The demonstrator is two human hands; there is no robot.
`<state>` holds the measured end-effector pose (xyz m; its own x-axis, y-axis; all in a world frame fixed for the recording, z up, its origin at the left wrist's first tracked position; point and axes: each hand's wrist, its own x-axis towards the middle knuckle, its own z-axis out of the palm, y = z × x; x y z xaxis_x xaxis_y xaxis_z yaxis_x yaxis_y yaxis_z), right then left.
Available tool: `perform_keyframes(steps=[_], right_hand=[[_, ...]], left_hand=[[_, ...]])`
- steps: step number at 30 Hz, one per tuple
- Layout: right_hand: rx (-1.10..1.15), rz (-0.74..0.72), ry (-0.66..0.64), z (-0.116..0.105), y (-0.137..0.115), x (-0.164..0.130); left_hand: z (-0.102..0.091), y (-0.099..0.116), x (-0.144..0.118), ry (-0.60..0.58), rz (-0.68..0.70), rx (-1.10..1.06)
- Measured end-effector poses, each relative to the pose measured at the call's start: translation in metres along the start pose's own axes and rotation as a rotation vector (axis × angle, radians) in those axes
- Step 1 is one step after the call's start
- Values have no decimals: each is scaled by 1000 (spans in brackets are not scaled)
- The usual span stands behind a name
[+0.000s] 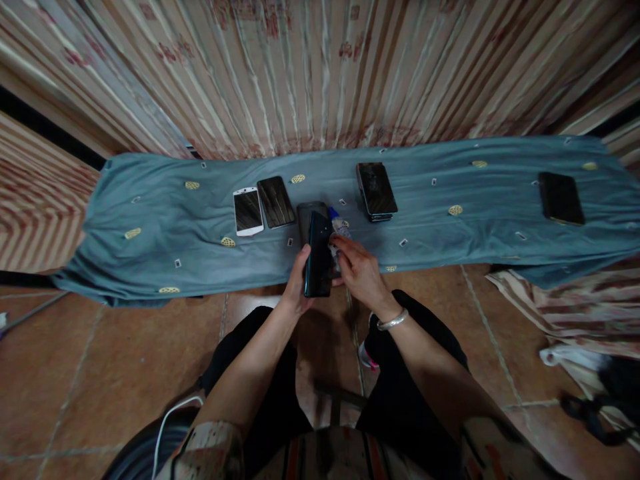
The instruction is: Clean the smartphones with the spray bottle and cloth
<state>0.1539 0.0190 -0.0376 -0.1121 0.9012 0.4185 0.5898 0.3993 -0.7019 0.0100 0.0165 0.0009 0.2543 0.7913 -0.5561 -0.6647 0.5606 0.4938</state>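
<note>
My left hand [299, 280] grips a dark phone [319, 257] held upright above the near edge of the blue-grey cloth [150, 247]. My right hand [361, 270] is closed on a small white wad and presses it against the phone's right side. A small bottle with a blue cap [339, 223] stands just beyond my right fingers. Another dark phone [309, 215] lies on the cloth right behind the held one, partly hidden by it.
On the cloth lie a white phone [248, 211], a black phone [275, 201], a stack of dark phones [377, 191] and a dark phone far right [561, 198]. Striped curtains [320, 73] hang behind. Cloth and a black strap [595, 407] lie on the tiled floor at right.
</note>
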Motion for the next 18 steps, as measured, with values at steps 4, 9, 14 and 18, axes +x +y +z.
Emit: perform_keyframes(steps=[4,9,14,18], right_hand=[[-4,12,20,1,5,4],[-18,1,71,2,12,9],[-37,9,92,0,12,13],[-8,-1,99,-2,6,15]], left_hand=[[-1,0,-1,-38,-52,5],[-3,-2,-3,-67,-64,22],[-6,-3,-3,-96,-104,42],[-6,-6,-3,-111,-110,43]])
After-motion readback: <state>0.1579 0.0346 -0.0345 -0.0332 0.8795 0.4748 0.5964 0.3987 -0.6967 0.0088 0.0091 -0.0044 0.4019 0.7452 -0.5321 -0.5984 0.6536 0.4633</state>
